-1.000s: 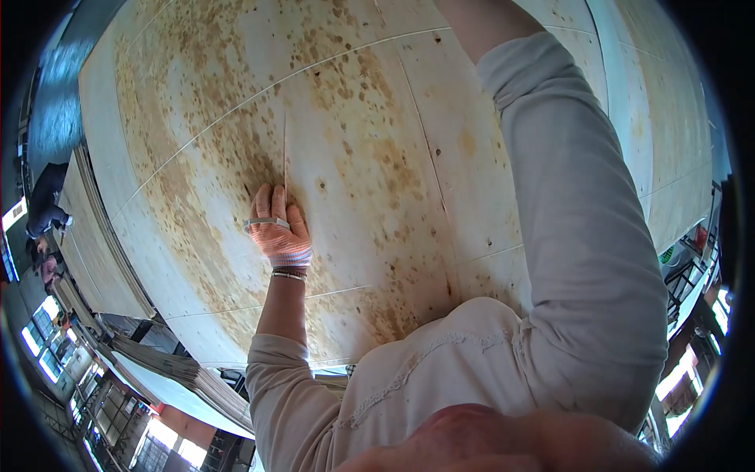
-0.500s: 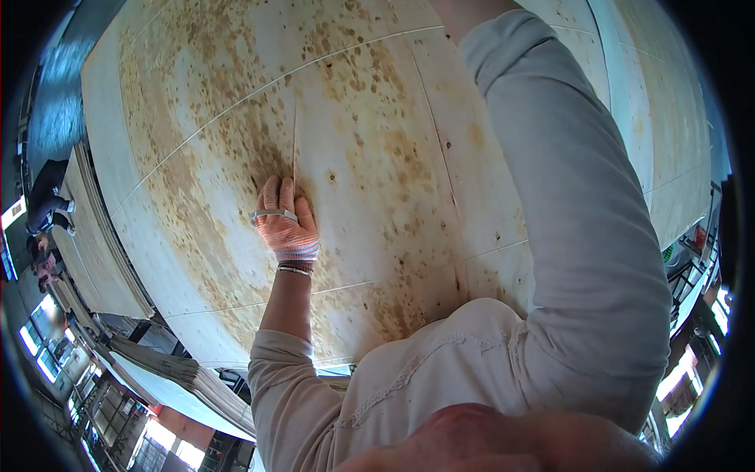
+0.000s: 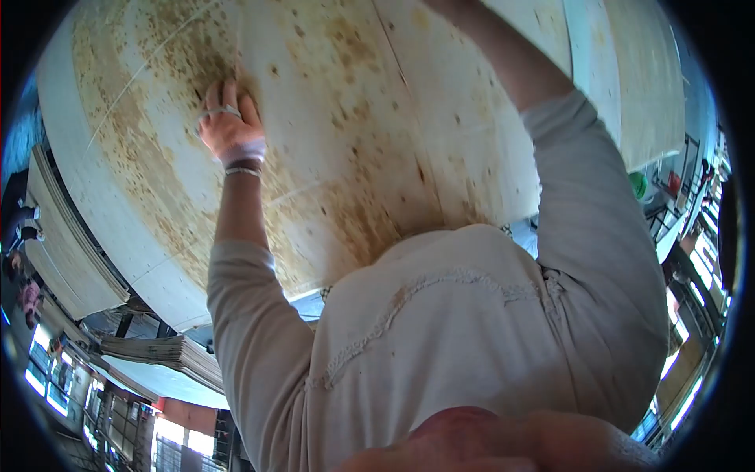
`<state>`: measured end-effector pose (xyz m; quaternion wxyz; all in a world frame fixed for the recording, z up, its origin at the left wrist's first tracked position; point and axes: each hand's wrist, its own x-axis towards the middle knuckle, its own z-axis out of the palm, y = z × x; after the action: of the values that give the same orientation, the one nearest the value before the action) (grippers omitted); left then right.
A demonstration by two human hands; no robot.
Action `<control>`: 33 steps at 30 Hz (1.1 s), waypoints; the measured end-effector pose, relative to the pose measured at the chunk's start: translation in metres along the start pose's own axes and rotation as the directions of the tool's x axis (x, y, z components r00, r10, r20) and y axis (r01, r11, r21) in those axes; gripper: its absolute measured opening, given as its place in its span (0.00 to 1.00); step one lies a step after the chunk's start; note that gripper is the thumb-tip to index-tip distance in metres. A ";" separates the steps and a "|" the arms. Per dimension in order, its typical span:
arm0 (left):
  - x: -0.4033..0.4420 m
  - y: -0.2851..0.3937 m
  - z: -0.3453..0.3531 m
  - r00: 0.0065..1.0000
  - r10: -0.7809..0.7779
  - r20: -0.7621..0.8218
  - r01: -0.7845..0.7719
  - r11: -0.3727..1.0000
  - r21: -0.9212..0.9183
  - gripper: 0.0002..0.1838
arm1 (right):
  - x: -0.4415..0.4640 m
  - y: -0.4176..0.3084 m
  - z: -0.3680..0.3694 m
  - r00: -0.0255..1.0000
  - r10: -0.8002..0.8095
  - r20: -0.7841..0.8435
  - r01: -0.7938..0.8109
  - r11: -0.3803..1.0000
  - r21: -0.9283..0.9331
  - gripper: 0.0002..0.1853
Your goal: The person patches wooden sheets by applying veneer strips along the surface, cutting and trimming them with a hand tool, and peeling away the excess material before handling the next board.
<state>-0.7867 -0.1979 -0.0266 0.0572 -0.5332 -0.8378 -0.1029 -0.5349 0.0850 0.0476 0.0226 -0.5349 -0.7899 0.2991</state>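
From my head view, my left hand [image 3: 230, 134], in a pinkish-orange glove, lies palm down on a large wooden sheet [image 3: 330, 102]. Its fingers [image 3: 230, 94] are stretched out and slightly apart, the thumb off to the side, and I see them gripping nothing; what is under the palm I cannot tell. A grey band [image 3: 220, 112] crosses the backs of these fingers, and a bracelet [image 3: 243, 171] circles my wrist just below the glove.

The sheet spreads across the upper middle of the view, right in front of my body, pale and mottled with brown blotches, densest around and above my left hand. A dark crack [image 3: 391, 39] runs through it, well to the right of that hand.

My right forearm [image 3: 519, 59] reaches up over the sheet to the top edge, where my right hand is cut off, so how its fingers stand I cannot tell.

Farther right lies another sheet [image 3: 645, 79], with a green object [image 3: 638, 185] below it. On the far left, near a stack of boards [image 3: 67, 236], are a person in dark clothes [image 3: 14, 212] and another in pink [image 3: 30, 299]
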 end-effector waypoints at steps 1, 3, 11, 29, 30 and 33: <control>0.000 0.000 0.000 1.000 0.010 -0.010 -0.010 1.000 0.010 0.20 | -0.038 0.030 0.028 0.970 -0.190 -0.151 0.190 0.982 -0.008 0.13; -0.004 0.001 0.003 0.999 0.027 -0.038 -0.026 0.999 0.032 0.20 | -0.128 0.053 0.057 0.971 -0.239 0.011 0.239 0.965 -0.109 0.12; -0.028 0.010 0.011 0.983 0.182 0.025 -0.183 0.981 0.065 0.23 | -0.389 0.113 0.071 0.962 0.231 0.145 -0.257 0.946 0.198 0.18; -0.466 0.104 -0.111 0.511 0.385 0.768 -0.221 0.923 -0.316 0.14 | -0.285 0.439 -0.032 0.837 0.421 -0.351 -0.510 0.832 -0.219 0.47; -0.478 0.105 -0.122 0.434 0.272 0.859 -0.129 0.962 -0.239 0.14 | -0.280 0.442 -0.030 0.854 0.412 -0.317 -0.495 0.832 -0.252 0.47; -0.519 0.091 -0.116 0.212 -0.003 0.977 0.066 0.998 -0.011 0.16 | -0.265 0.423 -0.045 0.921 0.362 -0.144 -0.389 0.843 -0.371 0.45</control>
<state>-0.4853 -0.6455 -0.0107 -0.4969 -0.4620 -0.6970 0.2321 -0.0547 -0.0169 -0.0506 -0.1169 -0.6826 -0.7121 0.1149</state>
